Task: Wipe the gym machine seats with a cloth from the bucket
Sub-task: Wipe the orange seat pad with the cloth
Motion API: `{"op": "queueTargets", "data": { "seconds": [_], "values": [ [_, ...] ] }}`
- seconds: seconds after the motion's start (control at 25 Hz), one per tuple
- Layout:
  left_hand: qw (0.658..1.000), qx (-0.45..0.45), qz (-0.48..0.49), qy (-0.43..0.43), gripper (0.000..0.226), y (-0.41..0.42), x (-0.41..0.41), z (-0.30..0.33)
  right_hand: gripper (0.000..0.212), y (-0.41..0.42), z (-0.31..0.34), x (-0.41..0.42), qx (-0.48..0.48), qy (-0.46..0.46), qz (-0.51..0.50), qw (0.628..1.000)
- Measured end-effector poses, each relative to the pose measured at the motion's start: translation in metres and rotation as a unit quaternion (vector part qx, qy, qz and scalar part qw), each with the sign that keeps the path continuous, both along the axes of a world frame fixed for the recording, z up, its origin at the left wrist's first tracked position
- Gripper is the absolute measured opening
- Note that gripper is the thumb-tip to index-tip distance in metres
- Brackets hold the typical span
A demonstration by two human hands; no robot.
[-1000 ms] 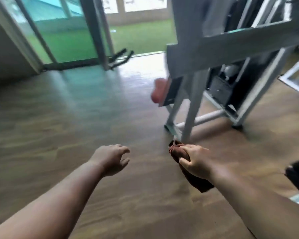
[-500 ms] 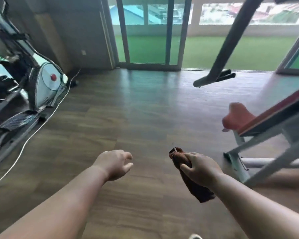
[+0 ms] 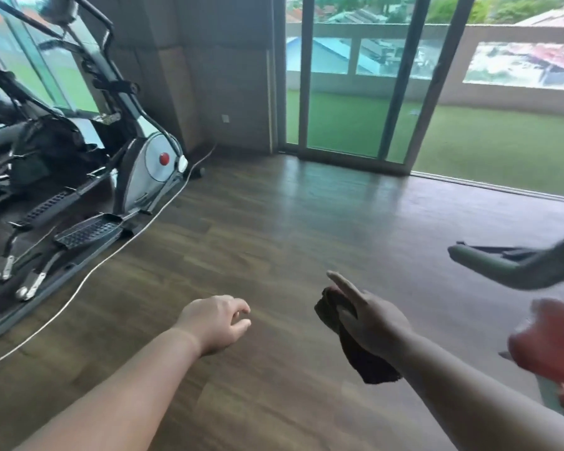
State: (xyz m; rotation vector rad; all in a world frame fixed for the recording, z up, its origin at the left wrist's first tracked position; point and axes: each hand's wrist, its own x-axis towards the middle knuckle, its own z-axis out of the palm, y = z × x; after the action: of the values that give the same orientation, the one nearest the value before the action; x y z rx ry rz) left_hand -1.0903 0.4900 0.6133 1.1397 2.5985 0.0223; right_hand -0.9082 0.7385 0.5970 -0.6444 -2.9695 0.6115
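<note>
My right hand [image 3: 370, 317] grips a dark brown cloth [image 3: 358, 356] that hangs down below the fist, and its index finger sticks out straight. My left hand [image 3: 217, 320] hovers over the floor with loosely curled fingers and holds nothing. A red padded seat [image 3: 551, 340] of a gym machine shows at the right edge, blurred and to the right of the cloth. No bucket is in view.
An elliptical trainer [image 3: 79, 177] stands at the left with a white cable [image 3: 88, 275] trailing across the wooden floor [image 3: 274, 229]. A grey machine handle [image 3: 502, 265] juts in from the right. Sliding glass doors [image 3: 355, 92] face a green lawn.
The view has swung left: the white machine frame has left the picture and the elliptical trainer has come in. The right index finger now points out straight; the cloth stays in the hand.
</note>
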Motion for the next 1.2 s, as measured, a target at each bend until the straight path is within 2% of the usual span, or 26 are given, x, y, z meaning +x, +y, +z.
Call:
{"op": "queueTargets", "data": {
  "seconds": [0.12, 0.24, 0.36, 0.52, 0.72, 0.84, 1.2],
  "values": [
    [1.0, -0.011, 0.017, -0.002, 0.034, 0.02, -0.064, 0.002, 0.049, 0.041, -0.006, -0.069, -0.018, 0.014, 0.007, 1.0],
    [1.0, -0.013, 0.02, 0.003, 0.033, 0.063, -0.152, 0.001, 0.041, 0.093, -0.007, -0.134, -0.021, 0.013, -0.029, 0.999],
    [1.0, -0.006, -0.012, -0.004, 0.031, 0.134, -0.234, 0.006, 0.051, 0.151, 0.004, -0.182, -0.044, 0.01, -0.083, 0.995],
    [0.994, -0.002, -0.108, -0.015, 0.031, 0.268, -0.311, 0.017, 0.073, 0.235, 0.009, -0.219, -0.122, 0.039, -0.176, 0.976],
    [0.971, 0.006, -0.238, -0.007, 0.035, 0.459, -0.335, 0.028, 0.071, 0.346, -0.004, -0.225, -0.16, 0.078, -0.275, 0.945],
    [0.952, 0.014, -0.306, 0.014, 0.038, 0.574, -0.334, 0.023, 0.071, 0.434, -0.011, -0.225, -0.139, 0.078, -0.298, 0.941],
    [0.917, -0.001, -0.399, 0.015, 0.038, 0.854, -0.342, 0.01, 0.065, 0.658, -0.005, -0.209, -0.134, 0.082, -0.389, 0.908]
  ]
}}
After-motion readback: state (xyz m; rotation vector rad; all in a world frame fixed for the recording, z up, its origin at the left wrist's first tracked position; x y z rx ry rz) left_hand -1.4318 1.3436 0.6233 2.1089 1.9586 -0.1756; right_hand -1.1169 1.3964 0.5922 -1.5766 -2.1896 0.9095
